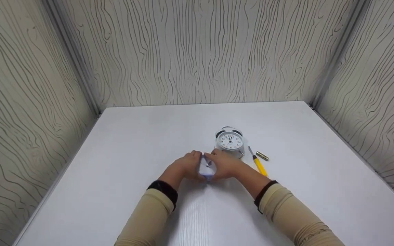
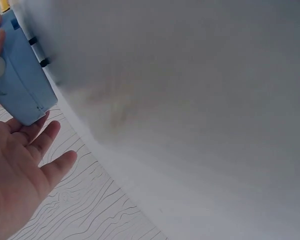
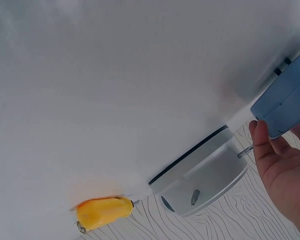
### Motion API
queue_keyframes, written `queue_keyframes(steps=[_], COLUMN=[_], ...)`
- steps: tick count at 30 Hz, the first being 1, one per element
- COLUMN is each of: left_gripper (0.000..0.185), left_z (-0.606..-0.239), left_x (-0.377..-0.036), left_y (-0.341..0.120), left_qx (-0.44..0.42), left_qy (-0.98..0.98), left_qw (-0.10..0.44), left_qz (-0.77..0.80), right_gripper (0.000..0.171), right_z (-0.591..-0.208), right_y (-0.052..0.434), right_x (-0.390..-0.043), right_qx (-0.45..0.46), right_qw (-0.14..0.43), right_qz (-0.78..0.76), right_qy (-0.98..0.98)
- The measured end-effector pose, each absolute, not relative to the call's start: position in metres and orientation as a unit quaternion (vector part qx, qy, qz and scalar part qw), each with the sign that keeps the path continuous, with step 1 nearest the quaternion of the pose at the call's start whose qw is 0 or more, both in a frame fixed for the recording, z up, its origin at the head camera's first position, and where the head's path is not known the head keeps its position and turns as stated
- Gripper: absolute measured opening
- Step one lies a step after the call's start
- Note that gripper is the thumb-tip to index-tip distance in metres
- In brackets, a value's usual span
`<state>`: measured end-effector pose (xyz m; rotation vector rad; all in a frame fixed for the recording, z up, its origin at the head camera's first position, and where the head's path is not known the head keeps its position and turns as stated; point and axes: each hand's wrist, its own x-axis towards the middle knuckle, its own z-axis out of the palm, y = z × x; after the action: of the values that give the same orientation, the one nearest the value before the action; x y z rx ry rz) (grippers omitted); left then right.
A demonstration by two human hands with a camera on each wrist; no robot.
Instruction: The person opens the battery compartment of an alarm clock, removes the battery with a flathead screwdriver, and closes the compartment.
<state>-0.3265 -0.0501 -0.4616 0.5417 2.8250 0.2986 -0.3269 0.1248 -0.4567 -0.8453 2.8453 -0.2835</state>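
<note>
A small light-blue box [image 1: 206, 168] is held between both hands just above the white table [image 1: 132, 153]. My left hand [image 1: 185, 167] grips its left side. In the left wrist view the fingers [image 2: 37, 132] lie fairly straight under the blue box [image 2: 20, 85], and a fingertip presses its face near a white button. My right hand [image 1: 226, 165] grips the right side. In the right wrist view a fingertip [image 3: 260, 132] curls on the lower edge of the blue box [image 3: 285, 100]. Two short dark pins stick out of one edge.
A white twin-bell alarm clock [image 1: 230, 140] stands just behind the right hand and also shows as the clock [image 3: 205, 175] from below. A yellow-handled screwdriver [image 1: 258, 164] and a gold battery [image 1: 262, 156] lie right of it. Patterned walls enclose three sides.
</note>
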Motion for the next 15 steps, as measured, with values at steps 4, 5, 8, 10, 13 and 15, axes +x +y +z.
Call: queue_keyframes(steps=[4,5,8,10,13,15], left_gripper=[0.095,0.095,0.092,0.091,0.092,0.093], left_z=[-0.461,-0.460,-0.457,-0.456,-0.455,-0.455], left_x=[-0.327,-0.328,-0.332,-0.335,-0.340,-0.344], left_y=[-0.054,-0.055,-0.059,-0.063,-0.069,-0.074], left_qx=[0.188,0.189,0.186,0.183,0.172,0.161], left_qy=[0.969,0.970,0.970,0.971,0.973,0.974], left_qw=[0.125,0.123,0.123,0.123,0.123,0.123], left_qz=[0.096,0.094,0.092,0.092,0.095,0.100], right_gripper=[0.089,0.088,0.086,0.084,0.081,0.079], right_z=[-0.456,-0.455,-0.455,-0.455,-0.456,-0.456], right_y=[0.122,0.121,0.117,0.113,0.106,0.100], right_x=[-0.328,-0.328,-0.331,-0.333,-0.336,-0.338], right_qx=[-0.281,-0.285,-0.299,-0.304,-0.298,-0.295], right_qw=[0.085,0.082,0.065,0.052,0.041,0.035], right_qz=[-0.103,-0.104,-0.110,-0.111,-0.119,-0.123], right_qy=[0.950,0.949,0.946,0.945,0.946,0.947])
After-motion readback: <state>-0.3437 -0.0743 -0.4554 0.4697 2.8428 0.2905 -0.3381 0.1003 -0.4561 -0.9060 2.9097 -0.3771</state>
